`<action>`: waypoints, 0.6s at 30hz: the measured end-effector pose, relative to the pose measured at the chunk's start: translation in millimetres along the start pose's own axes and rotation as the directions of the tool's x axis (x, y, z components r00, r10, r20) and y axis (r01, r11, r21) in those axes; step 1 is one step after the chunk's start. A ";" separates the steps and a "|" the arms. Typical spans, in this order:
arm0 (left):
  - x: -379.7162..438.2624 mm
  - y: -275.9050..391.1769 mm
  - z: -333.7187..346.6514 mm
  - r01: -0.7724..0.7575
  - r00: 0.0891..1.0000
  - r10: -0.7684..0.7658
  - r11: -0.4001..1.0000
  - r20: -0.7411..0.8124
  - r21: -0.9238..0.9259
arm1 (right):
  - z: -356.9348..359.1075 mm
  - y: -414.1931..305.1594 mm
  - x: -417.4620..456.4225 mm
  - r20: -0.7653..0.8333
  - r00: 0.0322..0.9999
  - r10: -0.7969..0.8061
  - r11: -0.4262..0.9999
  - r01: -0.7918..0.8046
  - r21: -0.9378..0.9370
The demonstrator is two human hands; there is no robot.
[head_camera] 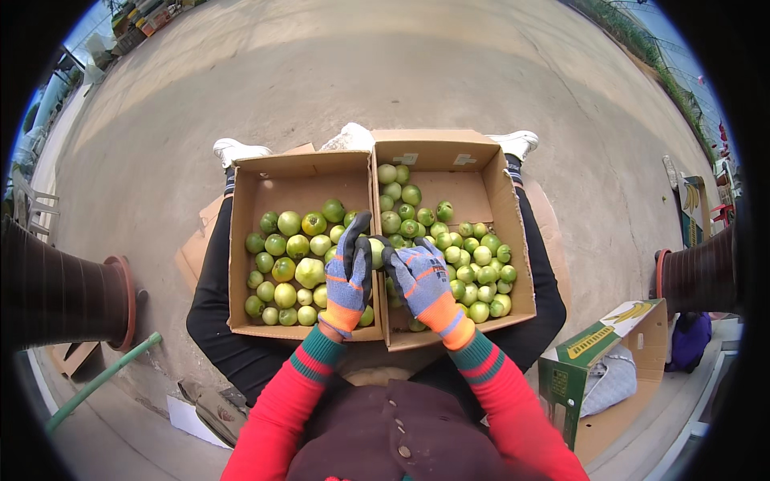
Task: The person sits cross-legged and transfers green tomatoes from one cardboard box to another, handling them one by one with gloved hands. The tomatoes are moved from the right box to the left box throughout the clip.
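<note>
Two open cardboard boxes stand side by side between the person's legs. The left cardboard box [301, 159] holds many green tomatoes [310, 272], a few turning yellow or orange. Smaller green tomatoes [482, 255] lie in the right cardboard box [436, 138]. Over the walls where the boxes meet, a pale green tomato [377, 253] is between my gloved hands. My left hand [350, 273], in a blue, orange and black work glove, touches its left side. The fingers of my right hand [430, 282], gloved alike, are at its right side.
A green banana carton [556, 376] with grey cloth inside stands at the lower right. Large brown cylinders with red rims, one at the left [66, 288] and one at the right [698, 273], flank the boxes. A green pole [102, 382] lies at the lower left.
</note>
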State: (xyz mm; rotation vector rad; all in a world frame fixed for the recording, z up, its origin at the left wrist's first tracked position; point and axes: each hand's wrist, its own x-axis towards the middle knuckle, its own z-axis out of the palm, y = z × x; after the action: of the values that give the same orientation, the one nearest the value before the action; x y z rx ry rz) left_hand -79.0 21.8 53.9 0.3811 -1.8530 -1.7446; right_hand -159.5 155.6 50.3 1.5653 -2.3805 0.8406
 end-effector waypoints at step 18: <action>93.6 -121.3 -23.4 -0.151 0.987 0.103 0.313 0.124 0.938 | 75.2 122.2 52.2 -0.053 0.723 0.688 0.722 -0.690 -0.044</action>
State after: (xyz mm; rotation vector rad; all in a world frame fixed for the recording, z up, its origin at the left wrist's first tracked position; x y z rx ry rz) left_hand -161.1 -63.6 -46.0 0.5941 -2.6959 -0.3007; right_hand -278.5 109.2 -33.3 0.5742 -2.9559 0.8704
